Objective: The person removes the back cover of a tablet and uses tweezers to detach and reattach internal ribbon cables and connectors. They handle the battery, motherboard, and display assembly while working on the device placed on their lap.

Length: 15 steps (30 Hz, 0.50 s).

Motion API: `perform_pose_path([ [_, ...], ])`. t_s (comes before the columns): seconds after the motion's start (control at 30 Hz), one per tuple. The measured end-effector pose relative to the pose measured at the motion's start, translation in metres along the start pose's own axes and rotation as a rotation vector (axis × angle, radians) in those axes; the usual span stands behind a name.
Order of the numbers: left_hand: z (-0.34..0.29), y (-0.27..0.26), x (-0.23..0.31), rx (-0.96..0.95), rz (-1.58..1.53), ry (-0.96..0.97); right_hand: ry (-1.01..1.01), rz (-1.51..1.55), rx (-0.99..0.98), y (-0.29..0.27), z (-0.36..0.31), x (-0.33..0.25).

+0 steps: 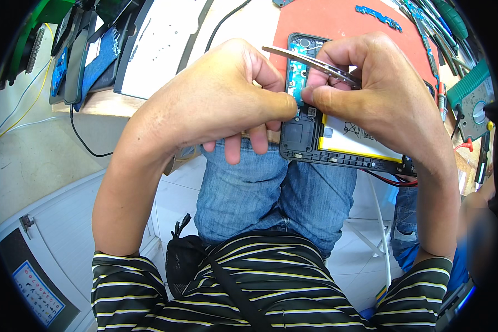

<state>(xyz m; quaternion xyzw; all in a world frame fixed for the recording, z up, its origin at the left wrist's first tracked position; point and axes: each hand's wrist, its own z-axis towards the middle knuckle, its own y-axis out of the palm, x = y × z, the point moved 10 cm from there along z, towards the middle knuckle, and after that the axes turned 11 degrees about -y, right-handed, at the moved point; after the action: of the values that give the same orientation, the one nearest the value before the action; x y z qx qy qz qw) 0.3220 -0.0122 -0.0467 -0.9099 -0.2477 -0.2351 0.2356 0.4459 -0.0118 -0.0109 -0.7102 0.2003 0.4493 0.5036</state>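
An opened tablet (301,156), its back off, lies at the table's near edge above my knees. It shows a blue circuit board (296,77) at its left end and a white, yellow-edged battery (359,141). My right hand (379,83) has metal tweezers (293,56) tucked across its fingers, tips pointing left over the board. Its thumb and forefinger pinch together at the board's right side. My left hand (221,94) is closed at the board's left edge, thumb tip on the board, other fingers hanging below. What its thumb and forefinger grip is hidden.
An orange-red mat (337,22) lies beyond the tablet, with a loose blue circuit board (378,17) on it. At right are a green-cased multimeter (476,110) and several tools. Dark device parts (77,77) pile up at far left. Another person's arm (478,213) shows at right.
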Motion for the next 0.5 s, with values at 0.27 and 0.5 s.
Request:
perform_pose_path([
  [0.27,0.0002,0.0004,-0.0002,-0.013,-0.011,0.002,0.002,0.012,-0.020,0.0017,0.0019,0.0002],
  [0.5,0.0000,-0.0003,-0.0018,-0.012,0.004,-0.012,0.013,0.034,-0.010,0.0020,0.0019,-0.0002],
])
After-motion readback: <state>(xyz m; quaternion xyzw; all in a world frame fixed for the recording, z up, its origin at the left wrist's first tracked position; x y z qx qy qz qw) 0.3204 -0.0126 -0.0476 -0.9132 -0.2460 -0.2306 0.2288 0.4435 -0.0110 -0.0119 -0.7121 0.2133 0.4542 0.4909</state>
